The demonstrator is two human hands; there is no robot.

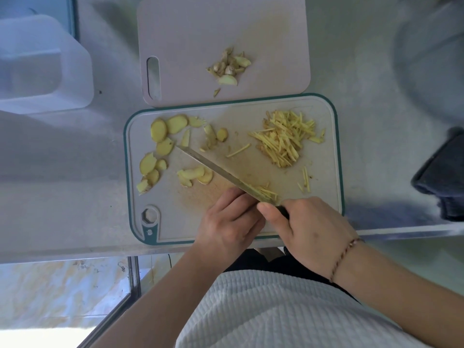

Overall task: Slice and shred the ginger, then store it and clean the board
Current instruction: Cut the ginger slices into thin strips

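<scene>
A green-rimmed cutting board (326,217) lies on the counter. Several ginger slices (160,136) lie on its left half, and a pile of ginger shreds (283,139) sits at its upper right. My right hand (308,229) grips the black handle of a knife (213,167), whose blade runs up and left across the board. A few shreds (266,192) cling to the blade near the handle. My left hand (231,222) lies against the blade's left side there, its fingers touching the blade. Whether those fingers hold ginger is hidden.
A second, pale board (200,26) lies beyond the first, with ginger peel and trimmings (229,67) on it. A translucent plastic container (42,64) stands at the far left. A dark cloth (444,177) lies at the right, and a round basin (431,59) sits upper right.
</scene>
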